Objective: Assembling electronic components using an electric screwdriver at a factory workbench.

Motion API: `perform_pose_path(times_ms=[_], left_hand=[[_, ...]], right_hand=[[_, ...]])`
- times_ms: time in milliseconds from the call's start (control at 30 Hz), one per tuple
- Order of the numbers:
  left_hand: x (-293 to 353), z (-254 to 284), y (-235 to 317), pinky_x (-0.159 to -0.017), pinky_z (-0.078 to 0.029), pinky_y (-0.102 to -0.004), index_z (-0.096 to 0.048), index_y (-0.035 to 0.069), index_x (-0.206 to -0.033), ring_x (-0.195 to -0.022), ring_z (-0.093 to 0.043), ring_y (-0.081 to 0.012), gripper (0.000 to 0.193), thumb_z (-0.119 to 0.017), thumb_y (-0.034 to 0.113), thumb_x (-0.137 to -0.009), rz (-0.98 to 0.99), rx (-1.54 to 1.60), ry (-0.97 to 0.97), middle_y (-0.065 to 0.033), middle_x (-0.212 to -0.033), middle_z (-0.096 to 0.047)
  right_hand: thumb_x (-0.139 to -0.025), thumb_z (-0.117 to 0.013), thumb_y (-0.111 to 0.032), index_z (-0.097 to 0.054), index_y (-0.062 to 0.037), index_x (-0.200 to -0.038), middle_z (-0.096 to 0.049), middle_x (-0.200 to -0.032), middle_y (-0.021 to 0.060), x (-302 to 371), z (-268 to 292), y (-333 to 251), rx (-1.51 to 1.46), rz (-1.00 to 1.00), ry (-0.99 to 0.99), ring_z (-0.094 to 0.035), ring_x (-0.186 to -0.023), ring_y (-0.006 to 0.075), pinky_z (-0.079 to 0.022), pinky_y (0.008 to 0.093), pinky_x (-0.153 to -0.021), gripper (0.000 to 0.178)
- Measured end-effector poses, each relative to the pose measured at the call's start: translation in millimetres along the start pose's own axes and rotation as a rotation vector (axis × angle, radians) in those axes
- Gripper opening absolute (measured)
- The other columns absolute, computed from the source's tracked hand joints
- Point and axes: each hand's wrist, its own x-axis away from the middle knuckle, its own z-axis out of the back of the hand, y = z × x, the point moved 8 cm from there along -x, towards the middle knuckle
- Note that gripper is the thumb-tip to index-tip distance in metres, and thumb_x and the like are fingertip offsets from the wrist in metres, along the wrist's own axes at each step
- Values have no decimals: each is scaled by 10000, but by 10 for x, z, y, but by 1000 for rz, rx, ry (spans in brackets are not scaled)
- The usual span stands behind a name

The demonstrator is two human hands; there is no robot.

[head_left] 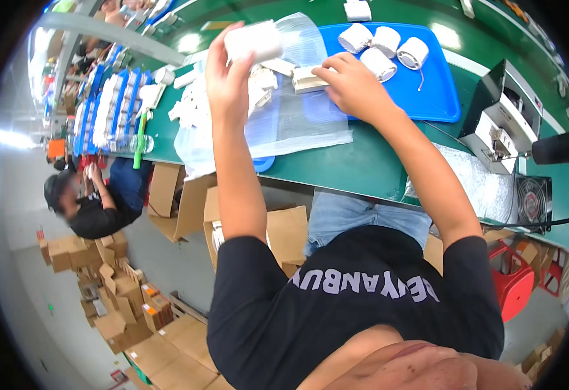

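Note:
My left hand (230,81) is raised over the green table, its fingers wrapped round a white cylindrical housing (258,41). Over a sheet of clear plastic film (307,123), my right hand (357,88) has its fingertips closed on the end of a white rectangular plastic piece (306,80). A heap of small white plastic parts (193,104) lies on the film, left of and behind my left forearm. Beyond my right hand stands a blue tray (437,97) with several white round units, one trailing a thin wire.
A black and metal bench machine (502,120) stands at the right, with a fan (533,203) near it. Blue trays of white parts (112,107) line the table's far left, where a person in black (99,201) sits. Cardboard boxes (180,201) lie below; a red stool (511,279) stands at right.

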Motion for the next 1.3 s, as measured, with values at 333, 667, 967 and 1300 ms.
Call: perform_pose_path(times_ms=[333, 667, 967, 1300], left_hand=[[1210, -71, -496, -1087, -387, -385, -389, -29, -1424, -1279, -484, -237, 624, -651, -40, -857, 67, 89, 245, -156, -1353, -499], [1221, -1005, -255, -957, -489, -338, -544, 1, -1320, -1119, -571, -240, 678, -806, -24, -696, -261, -351, 62, -147, -1237, -543], [1260, -1336, 53, -906, -502, -370, -637, 54, -1237, -1098, -580, -279, 632, -815, -22, -636, -510, -672, -15, -122, -1234, -569], [1336, -1575, -6, -922, -507, -362, -619, 22, -1253, -1108, -590, -273, 639, -829, -25, -652, -495, -660, -107, -145, -1224, -571]], right_hand=[[-765, -784, -107, -632, -92, -906, -652, -1096, 90, 429, 461, -99, -277, -117, 136, -604, -1056, 314, -495, 411, -910, 209], [-776, -710, 92, -563, -23, -1304, -605, -1179, 108, 1617, 1156, -23, -485, -468, 235, -638, -1039, 198, -504, 304, -883, 560], [-698, -782, 13, -712, -60, -1150, -670, -1009, 116, 1650, 1842, -277, -35, -275, 212, -656, -866, 252, -527, 315, -745, 463], [-729, -784, -46, -693, -84, -1150, -656, -1041, 102, 1587, 1768, -251, 49, -257, -2, -653, -891, 284, -538, 354, -772, 432]])
